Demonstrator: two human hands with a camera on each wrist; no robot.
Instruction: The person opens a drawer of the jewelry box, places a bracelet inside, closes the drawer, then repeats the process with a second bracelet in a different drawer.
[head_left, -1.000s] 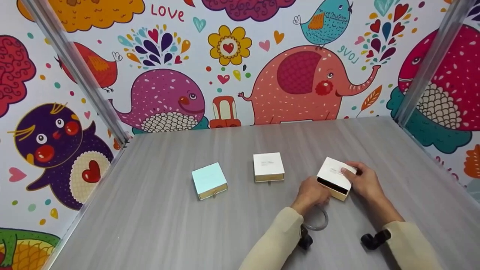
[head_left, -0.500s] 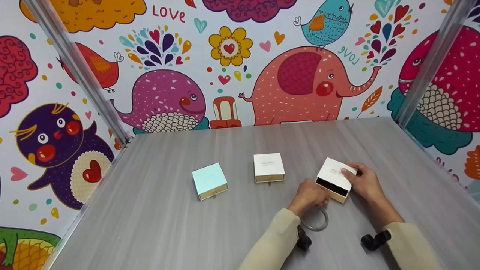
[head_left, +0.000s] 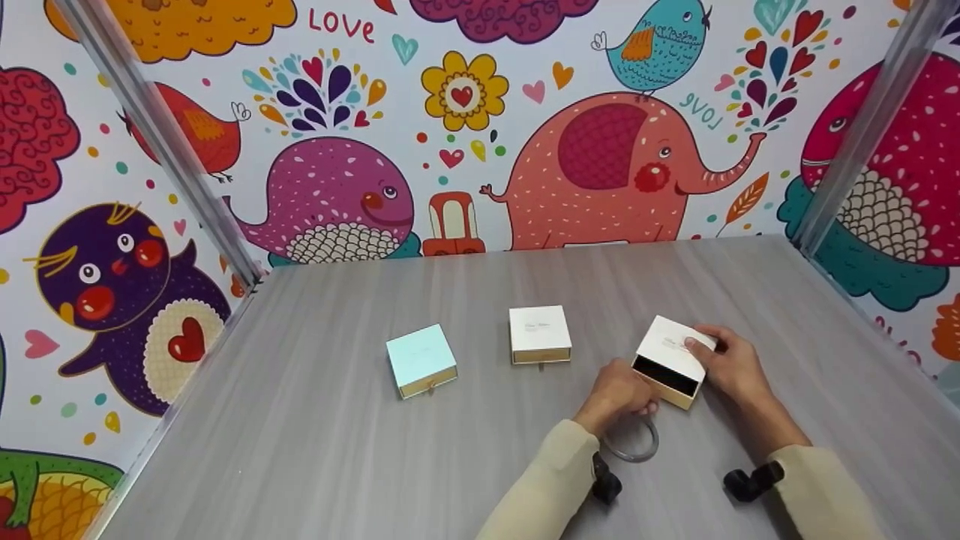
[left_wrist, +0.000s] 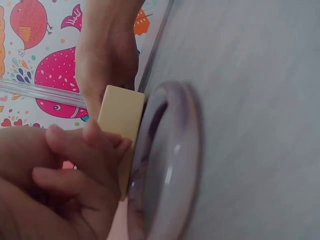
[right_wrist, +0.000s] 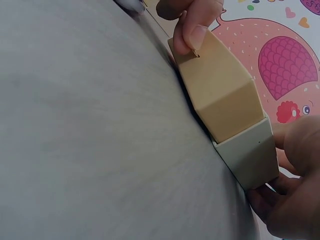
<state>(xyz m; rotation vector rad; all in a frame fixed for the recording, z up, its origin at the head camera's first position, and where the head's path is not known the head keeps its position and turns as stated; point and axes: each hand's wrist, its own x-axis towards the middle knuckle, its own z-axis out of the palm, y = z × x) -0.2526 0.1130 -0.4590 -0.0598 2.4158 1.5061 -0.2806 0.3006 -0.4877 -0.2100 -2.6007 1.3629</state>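
A small white drawer box (head_left: 673, 343) sits on the right of the table, its tan drawer (right_wrist: 220, 85) pulled partly out and its dark inside showing in the head view. My left hand (head_left: 619, 390) pinches the small pull tab (right_wrist: 196, 53) on the drawer's front. With thumb on top and fingers at the far side, my right hand (head_left: 731, 364) grips the white outer sleeve (right_wrist: 252, 152). Beside my left wrist, a glossy grey-purple bangle (left_wrist: 187, 145) lies on the table. Left-hand fingers hide part of the drawer front in the left wrist view.
Two closed drawer boxes stand farther left on the grey table (head_left: 315, 435): a white one (head_left: 540, 328) in the middle and a pale blue one (head_left: 421, 356) beyond it. Patterned walls (head_left: 465, 180) rise at the back and sides. Black wrist cameras (head_left: 750, 481) are worn near both sleeves.
The drawer has slid a little farther out toward the person, and my left hand has drawn back slightly with it. My right hand keeps its hold on the sleeve.
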